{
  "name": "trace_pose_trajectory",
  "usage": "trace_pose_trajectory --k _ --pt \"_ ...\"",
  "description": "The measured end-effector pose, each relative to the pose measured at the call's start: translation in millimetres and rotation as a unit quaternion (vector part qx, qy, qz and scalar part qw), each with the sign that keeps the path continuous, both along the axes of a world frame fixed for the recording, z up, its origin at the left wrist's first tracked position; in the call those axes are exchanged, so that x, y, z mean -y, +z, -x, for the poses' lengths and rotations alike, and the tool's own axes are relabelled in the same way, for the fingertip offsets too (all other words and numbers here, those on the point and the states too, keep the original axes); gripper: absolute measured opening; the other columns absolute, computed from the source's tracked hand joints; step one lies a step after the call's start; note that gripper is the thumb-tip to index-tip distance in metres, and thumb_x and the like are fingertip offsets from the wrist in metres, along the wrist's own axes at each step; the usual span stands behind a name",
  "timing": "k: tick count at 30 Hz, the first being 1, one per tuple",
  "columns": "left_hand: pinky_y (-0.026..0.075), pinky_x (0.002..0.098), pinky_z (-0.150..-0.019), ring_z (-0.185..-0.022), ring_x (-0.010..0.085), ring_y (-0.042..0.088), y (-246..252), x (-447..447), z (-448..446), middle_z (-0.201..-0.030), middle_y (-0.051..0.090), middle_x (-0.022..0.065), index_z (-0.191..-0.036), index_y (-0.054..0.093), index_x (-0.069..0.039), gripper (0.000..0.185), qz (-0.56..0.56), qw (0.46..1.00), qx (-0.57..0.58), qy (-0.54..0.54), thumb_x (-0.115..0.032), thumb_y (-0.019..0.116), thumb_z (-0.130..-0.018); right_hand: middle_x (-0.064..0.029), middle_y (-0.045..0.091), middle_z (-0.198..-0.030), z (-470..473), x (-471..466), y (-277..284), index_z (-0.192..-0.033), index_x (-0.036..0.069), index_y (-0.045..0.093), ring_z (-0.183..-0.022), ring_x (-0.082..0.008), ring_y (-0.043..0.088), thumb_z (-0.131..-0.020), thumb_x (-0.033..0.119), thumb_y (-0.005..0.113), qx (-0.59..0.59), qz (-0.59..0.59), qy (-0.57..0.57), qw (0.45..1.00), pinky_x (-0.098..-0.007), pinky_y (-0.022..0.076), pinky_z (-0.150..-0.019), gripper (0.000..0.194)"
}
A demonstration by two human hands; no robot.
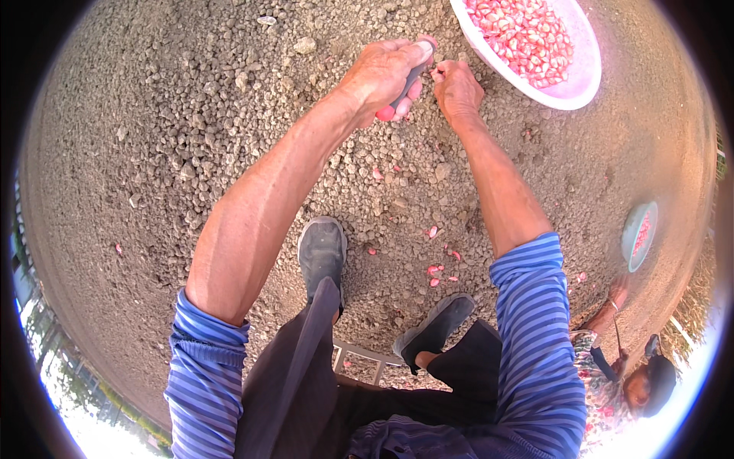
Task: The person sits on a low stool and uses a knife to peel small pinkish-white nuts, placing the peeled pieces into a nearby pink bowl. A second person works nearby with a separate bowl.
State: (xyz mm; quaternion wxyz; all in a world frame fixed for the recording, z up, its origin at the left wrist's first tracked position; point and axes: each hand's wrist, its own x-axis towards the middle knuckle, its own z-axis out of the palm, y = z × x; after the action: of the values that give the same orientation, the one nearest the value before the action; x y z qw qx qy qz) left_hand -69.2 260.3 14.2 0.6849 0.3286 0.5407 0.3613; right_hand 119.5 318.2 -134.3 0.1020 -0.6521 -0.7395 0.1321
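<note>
My left hand (385,72) is wrapped around a grey-and-red tool handle (407,86), its thumb pressed along the upper end; the tool's working end cannot be made out. Close beside it, my right hand (460,89) is held low over the soil with thumb and fingers drawn together. Whether something small is pinched in those fingertips is hidden. Just beyond my right hand stands a white plastic basin (573,97) heaped with pink-coated pieces that look like garlic cloves (533,43). A few loose pink cloves (434,269) lie scattered between my arms and around my shoes.
Dry, cloddy soil (172,143) surrounds me. My dark shoes (322,246) rest on it, and part of a metal-framed seat (373,358) shows under me. At the right, another person (608,367) reaches toward a pale green basin (628,241) that also holds pink cloves.
</note>
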Motion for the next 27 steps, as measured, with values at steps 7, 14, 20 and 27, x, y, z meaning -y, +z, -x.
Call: trace_pose_trajectory --k 7,14,20,27 --pt "0.036 0.0243 -0.032 -0.038 0.0086 0.044 1 -4 1 -0.062 0.054 0.0025 -0.111 0.060 0.001 0.039 0.010 1.000 0.001 -0.006 -0.036 0.048 -0.104 -0.0090 0.065 -0.098 2 1 -2 -0.097 0.013 0.066 -0.092 -0.0341 0.066 -0.087 0.020 0.070 -0.032 -0.032 0.067 0.997 -0.0470 0.0523 -0.079 0.013" --pt "0.035 0.0237 -0.032 -0.039 0.0080 0.044 6 -14 1 -0.063 0.054 0.0014 -0.108 0.060 -0.002 0.037 0.013 1.000 0.000 0.002 -0.036 0.048 -0.104 -0.0068 0.072 -0.095 0 -4 -2 -0.095 0.016 0.069 -0.094 -0.0312 0.068 -0.086 0.023 0.071 0.014 0.009 0.049 0.999 -0.0436 0.0528 -0.080 0.011" --pt "0.035 0.0233 -0.033 -0.041 0.0073 0.044 14 -31 0 -0.066 0.054 0.0004 -0.108 0.060 -0.003 0.037 0.046 0.999 0.013 0.017 -0.038 0.051 -0.104 -0.0066 0.070 -0.098 -6 -14 -10 -0.092 0.017 0.073 -0.095 -0.0303 0.068 -0.084 0.023 0.074 -0.016 0.020 0.056 0.998 -0.0412 0.0524 -0.082 0.010" --pt "0.033 0.0224 -0.032 -0.042 0.0065 0.044 23 -23 -3 -0.068 0.054 0.0004 -0.111 0.060 -0.003 0.038 0.051 0.999 -0.003 0.012 -0.039 0.051 -0.104 -0.0068 0.067 -0.096 -8 -9 -26 -0.087 0.016 0.073 -0.091 -0.0315 0.067 -0.081 0.018 0.075 -0.086 -0.009 0.007 0.996 -0.0450 0.0530 -0.082 0.007"
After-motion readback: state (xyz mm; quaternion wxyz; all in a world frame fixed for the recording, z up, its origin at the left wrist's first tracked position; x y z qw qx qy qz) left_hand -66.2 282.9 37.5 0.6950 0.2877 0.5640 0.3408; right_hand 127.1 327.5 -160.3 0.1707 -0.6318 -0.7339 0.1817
